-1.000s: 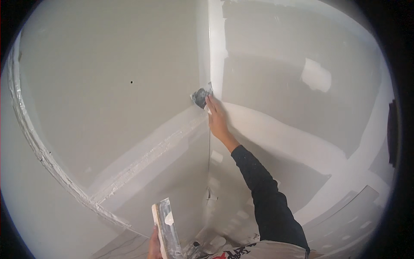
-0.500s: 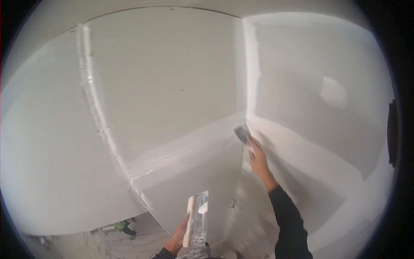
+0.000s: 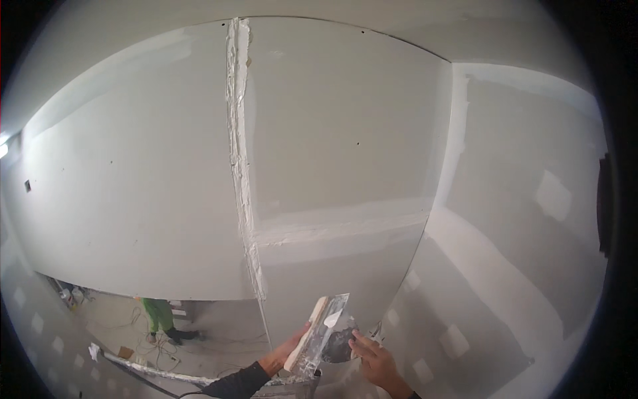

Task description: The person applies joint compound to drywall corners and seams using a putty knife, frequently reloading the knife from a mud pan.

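At the bottom centre my left hand (image 3: pixel 290 350) grips the pale wooden edge of a wide steel knife (image 3: pixel 318 332), which carries a dab of white compound. Just right of it my right hand (image 3: pixel 374 364) holds a smaller dark, smeared putty knife (image 3: pixel 344 340) against or very close to the wide blade; which, I cannot tell. Above them runs a vertical board seam (image 3: pixel 239 133) thick with rough white compound, joined by a horizontal compound band (image 3: pixel 332 229). The wall corner (image 3: pixel 450 133) at right has a smooth white coat.
Plasterboard walls (image 3: pixel 146 173) surround me under a ceiling (image 3: pixel 319 23). At the lower left a wide opening shows a floor (image 3: pixel 232 342) strewn with cables, and a person (image 3: pixel 156 316) in green and dark clothing. A compound-streaked rail (image 3: pixel 166 369) crosses below the opening.
My right hand and small knife have left the wall corner and come down beside the wide knife in my left hand. The view has swung left, bringing the opening and person into sight.
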Tool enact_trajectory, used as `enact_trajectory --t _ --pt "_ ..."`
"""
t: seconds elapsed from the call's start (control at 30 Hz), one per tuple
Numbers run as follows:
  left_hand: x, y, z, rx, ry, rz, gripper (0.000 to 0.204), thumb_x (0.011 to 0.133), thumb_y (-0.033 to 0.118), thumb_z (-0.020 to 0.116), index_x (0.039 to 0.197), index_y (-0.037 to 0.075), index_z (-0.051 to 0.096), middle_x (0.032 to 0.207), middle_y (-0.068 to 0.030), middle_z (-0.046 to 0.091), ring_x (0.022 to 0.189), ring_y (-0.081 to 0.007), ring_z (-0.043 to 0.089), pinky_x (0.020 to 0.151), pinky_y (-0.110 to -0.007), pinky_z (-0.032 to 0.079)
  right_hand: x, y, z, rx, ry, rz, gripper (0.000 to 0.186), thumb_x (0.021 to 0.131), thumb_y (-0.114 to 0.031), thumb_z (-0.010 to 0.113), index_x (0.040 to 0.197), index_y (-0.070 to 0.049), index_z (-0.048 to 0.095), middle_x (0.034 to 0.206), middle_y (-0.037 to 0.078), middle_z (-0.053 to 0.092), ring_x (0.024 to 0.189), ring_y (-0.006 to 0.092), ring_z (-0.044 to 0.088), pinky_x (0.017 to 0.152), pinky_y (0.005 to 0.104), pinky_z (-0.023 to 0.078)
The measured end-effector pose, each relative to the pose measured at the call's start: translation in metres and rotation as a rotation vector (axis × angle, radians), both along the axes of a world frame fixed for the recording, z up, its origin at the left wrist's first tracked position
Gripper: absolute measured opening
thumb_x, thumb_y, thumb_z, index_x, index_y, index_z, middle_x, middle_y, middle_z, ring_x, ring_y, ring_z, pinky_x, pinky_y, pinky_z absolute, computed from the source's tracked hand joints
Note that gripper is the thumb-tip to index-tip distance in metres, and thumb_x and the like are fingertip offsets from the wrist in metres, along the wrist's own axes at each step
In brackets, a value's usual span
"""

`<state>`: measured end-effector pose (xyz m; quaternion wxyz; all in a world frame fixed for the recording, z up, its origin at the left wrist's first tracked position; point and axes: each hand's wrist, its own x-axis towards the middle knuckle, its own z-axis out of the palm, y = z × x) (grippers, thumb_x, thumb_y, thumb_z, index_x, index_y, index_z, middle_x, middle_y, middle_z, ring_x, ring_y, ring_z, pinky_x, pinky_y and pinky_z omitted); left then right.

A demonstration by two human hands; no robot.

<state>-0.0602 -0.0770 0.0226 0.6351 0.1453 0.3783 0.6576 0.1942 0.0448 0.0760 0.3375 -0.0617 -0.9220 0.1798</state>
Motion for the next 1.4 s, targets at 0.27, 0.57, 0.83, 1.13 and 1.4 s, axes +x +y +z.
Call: enact_trajectory --t 0.27,0.57,0.83,1.13,1.4 --pt "-0.028 -0.033 0.048 0.090 0.234 0.319 0.064 0.103 0.054 0.049 0.133 -0.002 0.054 0.106 -0.0110 0.068 0.086 -0.0155 0.070 0.073 -0.030 0.060 0.018 0.016 -0.043 -0.214 0.247 -0.224 0.047 0.082 0.007 0.057 0.128 -0.001 0.064 0.131 0.012 0.062 0.102 0.0280 0.068 0.083 0.0340 0.055" --pt "-0.033 -0.031 0.061 0.199 0.433 0.534 0.055 0.108 0.042 0.046 0.140 -0.003 0.048 0.130 -0.0110 0.058 0.117 -0.0184 0.058 0.101 -0.034 0.047 0.053 -0.026 -0.070 -1.667 0.830 0.245 0.042 0.092 -0.009 0.062 0.131 0.004 0.051 0.103 0.011 0.060 0.080 0.0171 0.059 0.060 0.0307 0.048" --pt "-0.028 0.027 0.069 0.091 0.747 0.634 0.064 0.107 0.048 0.045 0.142 -0.004 0.047 0.127 -0.0110 0.057 0.116 -0.0178 0.053 0.101 -0.032 0.043 0.050 -0.052 -0.046 -1.942 0.710 0.395 0.041 0.098 -0.006 0.055 0.136 0.004 0.045 0.098 0.013 0.060 0.074 0.0174 0.055 0.061 0.0290 0.046" --pt "-0.018 0.041 0.041 0.156 1.387 0.434 0.041 0.107 0.028 0.052 0.128 -0.007 0.051 0.090 -0.0157 0.067 0.083 -0.0196 0.065 0.070 -0.037 0.049 0.017 -0.045 -0.053 -2.141 0.407 0.178 0.032 0.099 -0.007 0.054 0.129 0.003 0.050 0.093 0.012 0.060 0.068 0.0167 0.057 0.059 0.0272 0.050" --pt "0.011 0.044 0.031 0.513 1.930 -0.044 0.037 0.092 0.018 0.071 0.122 0.001 0.057 0.082 -0.0196 0.067 0.069 -0.0366 0.067 0.060 -0.043 0.051 0.017 -0.020 -0.093 -2.224 0.461 0.419 0.031 0.099 -0.007 0.054 0.127 0.005 0.050 0.089 0.009 0.057 0.071 0.0152 0.055 0.055 0.0259 0.045"
